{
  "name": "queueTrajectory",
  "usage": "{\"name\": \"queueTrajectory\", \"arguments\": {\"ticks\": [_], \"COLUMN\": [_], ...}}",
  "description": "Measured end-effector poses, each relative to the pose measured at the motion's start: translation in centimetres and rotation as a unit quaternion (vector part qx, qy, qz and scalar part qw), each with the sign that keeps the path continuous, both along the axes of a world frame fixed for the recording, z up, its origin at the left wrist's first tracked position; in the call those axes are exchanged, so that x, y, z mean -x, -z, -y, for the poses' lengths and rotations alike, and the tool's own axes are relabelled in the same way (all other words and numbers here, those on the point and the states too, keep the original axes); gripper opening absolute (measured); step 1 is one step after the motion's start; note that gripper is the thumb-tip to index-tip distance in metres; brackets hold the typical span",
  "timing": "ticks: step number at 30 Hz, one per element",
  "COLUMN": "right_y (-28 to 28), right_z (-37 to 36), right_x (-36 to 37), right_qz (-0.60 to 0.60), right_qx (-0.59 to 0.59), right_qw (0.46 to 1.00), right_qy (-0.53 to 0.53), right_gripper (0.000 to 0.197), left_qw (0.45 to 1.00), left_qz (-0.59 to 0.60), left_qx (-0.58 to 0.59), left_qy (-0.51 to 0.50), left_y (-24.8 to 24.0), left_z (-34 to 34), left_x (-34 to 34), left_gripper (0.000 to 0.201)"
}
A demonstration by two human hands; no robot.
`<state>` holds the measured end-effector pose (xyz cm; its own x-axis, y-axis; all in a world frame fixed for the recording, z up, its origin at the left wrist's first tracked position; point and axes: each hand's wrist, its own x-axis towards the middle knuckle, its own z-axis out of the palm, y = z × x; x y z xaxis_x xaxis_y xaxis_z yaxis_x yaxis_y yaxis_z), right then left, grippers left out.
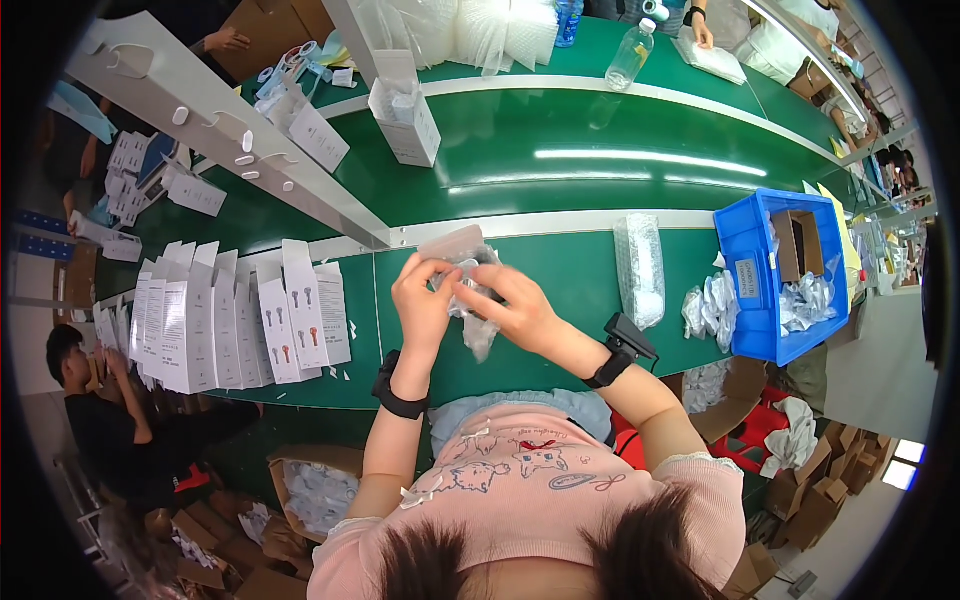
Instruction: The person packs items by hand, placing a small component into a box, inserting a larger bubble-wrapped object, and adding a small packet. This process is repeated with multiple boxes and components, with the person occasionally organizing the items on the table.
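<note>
Both of my hands meet over the green bench in front of me. My left hand [425, 300] has its thumb and fingers pinched at a crumpled clear plastic bag [480, 338], whose lower end hangs below the fingers. From the right, my right hand [518, 308] closes on the same bag with thumb and forefinger. Something small and pale shows between the fingertips, but its kind is hidden. Behind the fingers rises a pale, greyish-pink flat panel [452, 243]; I cannot tell whether it belongs to a box. Both wrists wear black straps.
Open white printed cartons [200, 320] stand in a row at left. A bubble-wrapped bundle [640, 270] lies right, beside small plastic-bagged items [712, 308] and a blue bin [775, 330]. A metal post [250, 140] slants at left. On the shelf stand an open white box [408, 125] and a bottle [630, 58].
</note>
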<state>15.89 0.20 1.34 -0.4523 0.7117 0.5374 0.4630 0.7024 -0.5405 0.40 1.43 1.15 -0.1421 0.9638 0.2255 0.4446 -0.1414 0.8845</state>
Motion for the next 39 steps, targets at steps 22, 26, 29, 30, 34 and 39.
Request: {"name": "queueTrajectory", "arguments": {"ticks": [22,26,29,30,34,39], "right_y": [7.0,6.9,6.7,6.4,6.2,8.7], "right_z": [-1.5,-3.7,-8.6,-11.1,-21.3,-24.0], "right_x": [-2.1,-1.5,-4.8,-6.0,-9.3,-13.4], "right_qz": [-0.178,-0.187,-0.330,-0.353,-0.351,-0.283], "right_qx": [0.227,0.345,0.323,0.286,0.176,0.076], "right_qw": [0.957,0.918,0.885,0.885,0.877,0.894], "right_qy": [-0.042,-0.067,0.065,0.102,0.278,0.339], "right_gripper": [0.086,0.088,0.083,0.081,0.081,0.083], "left_qw": [0.813,0.809,0.865,0.878,0.895,0.909], "left_qz": [-0.522,-0.513,-0.439,-0.428,-0.392,-0.321], "left_qx": [0.134,0.224,0.196,0.183,0.213,0.266], "left_qy": [-0.221,-0.181,-0.145,-0.110,0.018,-0.007], "left_y": [7.1,9.3,7.4,6.9,4.9,5.1], "left_z": [1.2,3.5,7.6,9.0,11.3,8.2], "left_x": [17.0,17.9,12.6,10.8,6.6,5.8], "left_gripper": [0.093,0.099,0.098,0.097,0.092,0.090]}}
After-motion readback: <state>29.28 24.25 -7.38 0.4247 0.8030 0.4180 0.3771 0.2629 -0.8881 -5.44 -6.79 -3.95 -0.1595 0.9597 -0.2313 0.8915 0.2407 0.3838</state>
